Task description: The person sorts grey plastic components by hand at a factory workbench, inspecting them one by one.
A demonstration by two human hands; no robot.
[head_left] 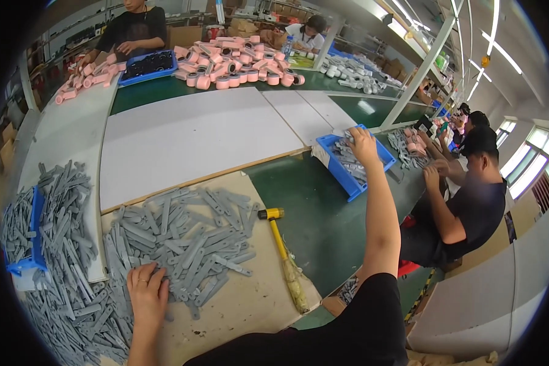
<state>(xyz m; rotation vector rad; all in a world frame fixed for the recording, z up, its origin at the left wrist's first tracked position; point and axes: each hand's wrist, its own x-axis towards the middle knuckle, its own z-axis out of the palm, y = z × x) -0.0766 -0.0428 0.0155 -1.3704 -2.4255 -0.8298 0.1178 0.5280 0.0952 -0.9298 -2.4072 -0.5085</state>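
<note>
My left hand (146, 294) rests at the near edge of a heap of flat grey strips (189, 244), each long and narrow with rounded ends. Its fingers are slightly bent and apart, touching the strips without gripping one. Stretched far out to the right, my right hand (363, 147) is over a blue plastic bin (352, 194). Similar grey pieces (350, 163) lie in that bin. The right fingers are bent down and closed at its far-left side; what they hold, if anything, is hidden. Between my arms lies a yellow-headed hammer (276, 227) with a wrapped handle.
More grey strips (67, 226) spread on the left around another blue bin (37, 235). A large white board (189, 137) lies ahead. Beyond it are pink parts (231, 64) and a blue tray (146, 68) of black pieces. A co-worker (469, 195) sits at the right; others work farther off.
</note>
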